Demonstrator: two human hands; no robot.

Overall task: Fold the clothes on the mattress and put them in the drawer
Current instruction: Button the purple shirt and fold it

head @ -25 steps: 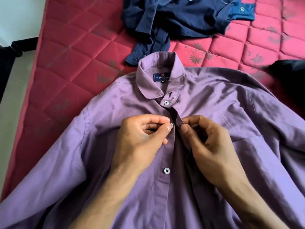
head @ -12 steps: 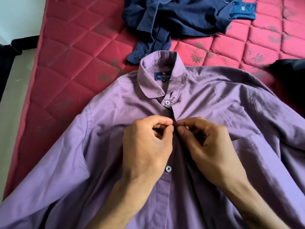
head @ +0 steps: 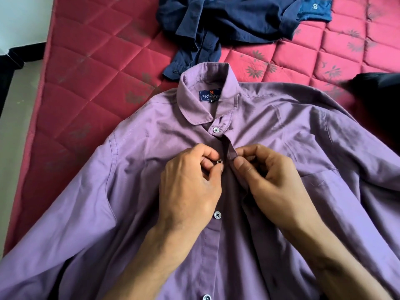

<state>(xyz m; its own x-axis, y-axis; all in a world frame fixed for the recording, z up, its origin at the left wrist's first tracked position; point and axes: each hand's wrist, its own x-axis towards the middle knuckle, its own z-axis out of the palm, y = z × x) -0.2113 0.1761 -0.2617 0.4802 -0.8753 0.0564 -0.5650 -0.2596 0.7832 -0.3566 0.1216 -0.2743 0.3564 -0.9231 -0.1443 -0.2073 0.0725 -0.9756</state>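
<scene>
I'm mid-buttoning, prep before the fold. Purple shirt (head: 151, 191) lies face up, spread on the red mattress (head: 86, 83), collar away from me. My left hand (head: 188, 187) pinches the 2nd button (head: 219, 161) w/ thumb and forefinger; right hand (head: 272, 182) pinches the placket edge (head: 230, 151), lifted just beside it. Button looks not yet through the hole. Next, I reckon: bring the hole over the button and push it through. Navy shirt (head: 227, 24) waits crumpled beyond the collar. No drawer in view.
</scene>
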